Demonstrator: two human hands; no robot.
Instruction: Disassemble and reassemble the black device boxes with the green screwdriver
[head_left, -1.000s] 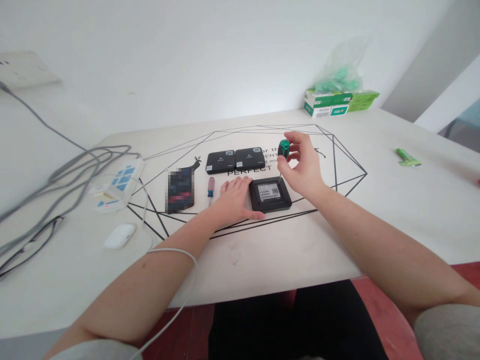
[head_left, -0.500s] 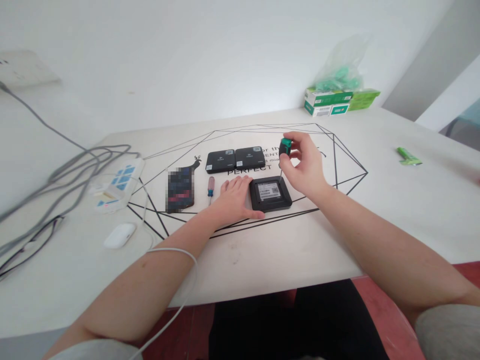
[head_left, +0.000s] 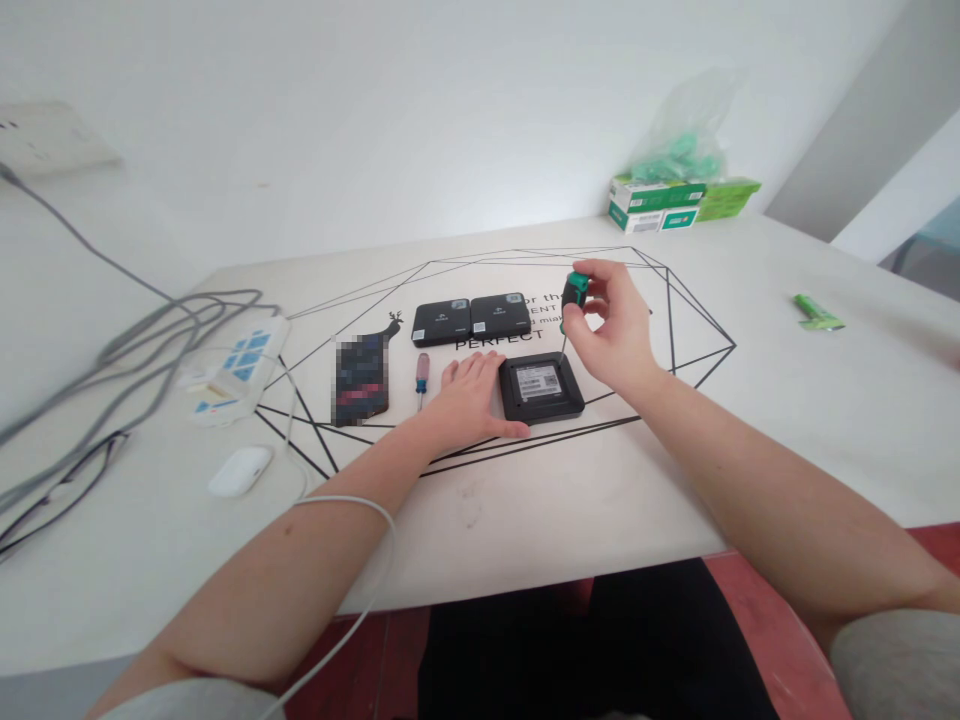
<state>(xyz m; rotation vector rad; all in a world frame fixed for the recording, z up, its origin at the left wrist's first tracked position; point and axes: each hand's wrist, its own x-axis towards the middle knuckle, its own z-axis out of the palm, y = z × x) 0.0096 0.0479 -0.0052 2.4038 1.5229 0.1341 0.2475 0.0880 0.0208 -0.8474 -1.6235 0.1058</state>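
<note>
A black square box-shaped device lies flat on the table, its white label facing up. My left hand rests flat along the device's left side, fingers stretched out and thumb by its near edge. My right hand grips the handle of a green and black screwdriver. The screwdriver stands nearly upright, leaning slightly, with its thin shaft reaching down to the device's far right corner. Whether the tip sits in a screw is too small to see. Left of my left hand lies a second screwdriver with a pinkish and blue handle.
Two more black devices sit side by side behind my left hand. A pixelated phone-like object, a white earbud case, a power strip and cables are at left. Green boxes stand at the back right; a green wrapper lies far right.
My right hand and the top of the screwdriver have shifted slightly to the right, with the fingers a little turned on the handle. My left hand and the device stay put.
</note>
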